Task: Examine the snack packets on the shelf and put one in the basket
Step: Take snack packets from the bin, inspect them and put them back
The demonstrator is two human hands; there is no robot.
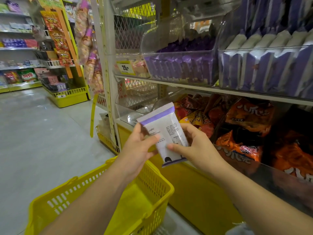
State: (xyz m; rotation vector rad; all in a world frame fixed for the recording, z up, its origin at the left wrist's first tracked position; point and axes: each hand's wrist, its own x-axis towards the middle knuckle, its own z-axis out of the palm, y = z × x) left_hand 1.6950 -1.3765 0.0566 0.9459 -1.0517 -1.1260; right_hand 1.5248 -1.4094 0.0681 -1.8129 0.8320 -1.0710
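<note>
Nearest, two bare forearms (94, 204) reaching forward. Below the left one, yellow basket (153, 182), slotted walls, handle up by the wrist.

Further on, left hand (137, 150) gripping the left edge of a packet (167, 131): thumb laid on its face, fingers behind. Right hand (196, 146) gripping the right edge the same way, thumb pressed flat on the lower face, fingers curled round the back.

Packet held in the air between both hands, above the basket's far rim and in front of heaped orange bags (249, 116), tilted with its top leaning left. White face toward the camera, small dark print in blocks, purple band across the top seal, another purple strip along the bottom with a dark shape just above it.

Beyond, bags piled behind a clear front, under a shelf (186, 86). On that shelf, clear bins (152, 41) packed with upright purple packs (177, 68), white tops showing in the right-hand bin.

Far left, grey floor (33, 133) and more stocked shelving (17, 48).
</note>
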